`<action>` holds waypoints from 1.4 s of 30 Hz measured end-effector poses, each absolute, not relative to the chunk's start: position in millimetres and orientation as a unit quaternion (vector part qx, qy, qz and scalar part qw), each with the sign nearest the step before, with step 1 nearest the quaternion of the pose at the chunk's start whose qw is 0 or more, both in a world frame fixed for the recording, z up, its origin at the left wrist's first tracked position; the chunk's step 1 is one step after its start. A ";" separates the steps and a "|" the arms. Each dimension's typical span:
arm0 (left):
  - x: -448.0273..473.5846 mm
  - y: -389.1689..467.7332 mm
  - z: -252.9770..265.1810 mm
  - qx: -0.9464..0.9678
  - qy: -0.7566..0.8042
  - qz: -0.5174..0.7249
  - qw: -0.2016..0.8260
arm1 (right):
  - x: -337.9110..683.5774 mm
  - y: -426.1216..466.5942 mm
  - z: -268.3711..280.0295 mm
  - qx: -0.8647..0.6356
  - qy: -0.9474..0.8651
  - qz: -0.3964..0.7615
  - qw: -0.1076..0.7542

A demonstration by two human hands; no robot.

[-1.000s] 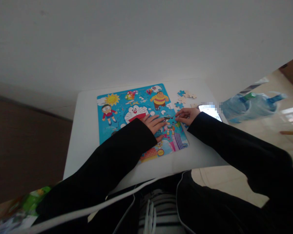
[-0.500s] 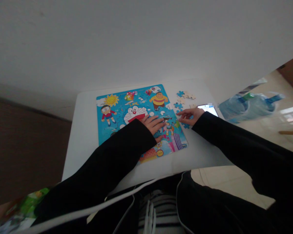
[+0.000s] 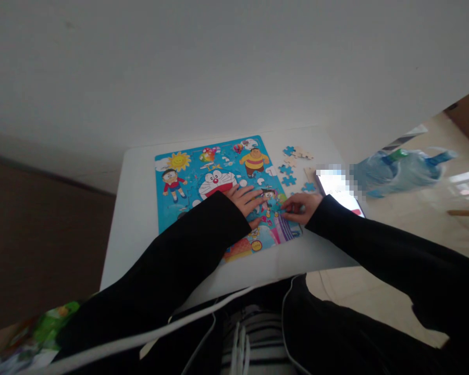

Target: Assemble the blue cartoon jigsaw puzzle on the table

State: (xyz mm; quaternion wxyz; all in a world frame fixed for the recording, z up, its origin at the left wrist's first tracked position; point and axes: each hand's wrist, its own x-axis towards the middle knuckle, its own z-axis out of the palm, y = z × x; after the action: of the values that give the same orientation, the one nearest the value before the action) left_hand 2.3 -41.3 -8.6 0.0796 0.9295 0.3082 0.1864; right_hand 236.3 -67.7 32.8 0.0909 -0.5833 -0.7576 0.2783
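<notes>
A blue cartoon jigsaw puzzle [image 3: 219,153] lies flat in its frame on the white table. My left hand [image 3: 247,201] rests open on its lower middle, fingers spread over the pictures and hiding part of them. At the puzzle's right edge, the thumb and fingertips of my right hand [image 3: 303,205] pinch a small blue puzzle piece [image 3: 280,208], just over the picture near the purple building. Several loose puzzle pieces [image 3: 288,180] lie to the right of the board, some blue side up and some plain side up.
A phone with a lit screen [image 3: 338,191] lies at the right edge of the white table [image 3: 135,177]. Behind the table rises a pale wall [image 3: 219,67]. Large clear blue bottles [image 3: 408,169] stand on the floor at right. A white cord [image 3: 156,333] crosses in front of me.
My right hand has moved from the loose pieces down and left to the puzzle's right edge, with a blue piece in its fingers. More of the phone shows. My left hand stays put.
</notes>
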 end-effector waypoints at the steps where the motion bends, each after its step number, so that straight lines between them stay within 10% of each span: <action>1: 2.2 -41.3 -7.8 0.929 0.310 0.184 0.080 | 235.4 -75.4 32.4 -0.570 -0.770 0.268 0.100; 22: 1.3 -44.7 1.9 0.947 0.281 0.142 0.066 | 260.9 -100.3 29.9 -0.677 -0.711 0.007 0.191; 42: -2.9 -45.2 8.6 0.945 0.123 0.245 0.181 | 205.3 -99.3 30.9 -0.687 -0.670 0.068 0.271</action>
State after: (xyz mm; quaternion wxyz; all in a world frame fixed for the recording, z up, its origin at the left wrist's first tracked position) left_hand -2.9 -45.2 8.6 0.1811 0.9446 0.1230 0.2446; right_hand 205.3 -99.3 30.9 0.2711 -0.6874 -0.6704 0.0677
